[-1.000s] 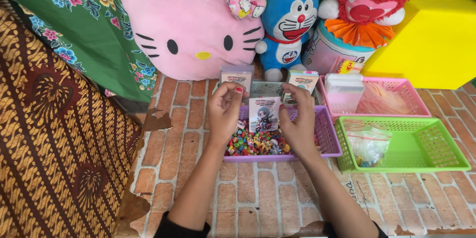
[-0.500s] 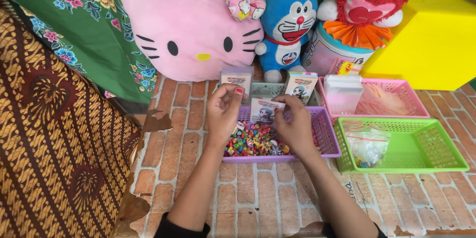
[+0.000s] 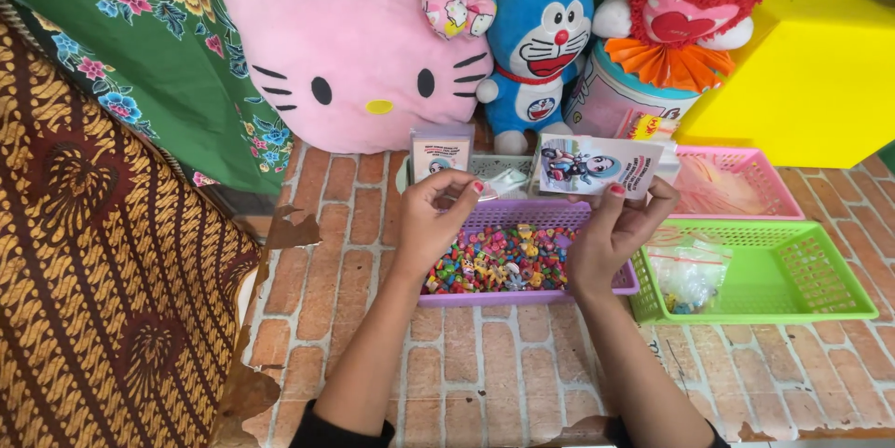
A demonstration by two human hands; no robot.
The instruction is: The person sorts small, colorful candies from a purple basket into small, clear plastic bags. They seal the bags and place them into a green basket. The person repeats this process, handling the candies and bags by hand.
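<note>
My right hand (image 3: 615, 229) holds up a printed card with a cartoon figure (image 3: 597, 165) above the purple basket (image 3: 522, 297), which is filled with several small colourful beads (image 3: 499, 260). My left hand (image 3: 438, 215) hovers over the basket's left end, its fingertips pinching a small clear plastic bag (image 3: 508, 181). Just behind the left hand, another small card (image 3: 440, 151) stands upright.
A green basket (image 3: 792, 271) with a clear bag of beads (image 3: 688, 271) sits to the right; a pink basket (image 3: 736, 182) lies behind it. Pink cat cushion (image 3: 359, 42), blue cat plush (image 3: 539, 42), red plush on a tub (image 3: 681, 10), yellow box (image 3: 816, 75) stand at back. Patterned cloth (image 3: 93, 252) is left.
My right hand has lifted the card from in front of the basket and turned it flat and sideways. My left hand now pinches the clear bag.
</note>
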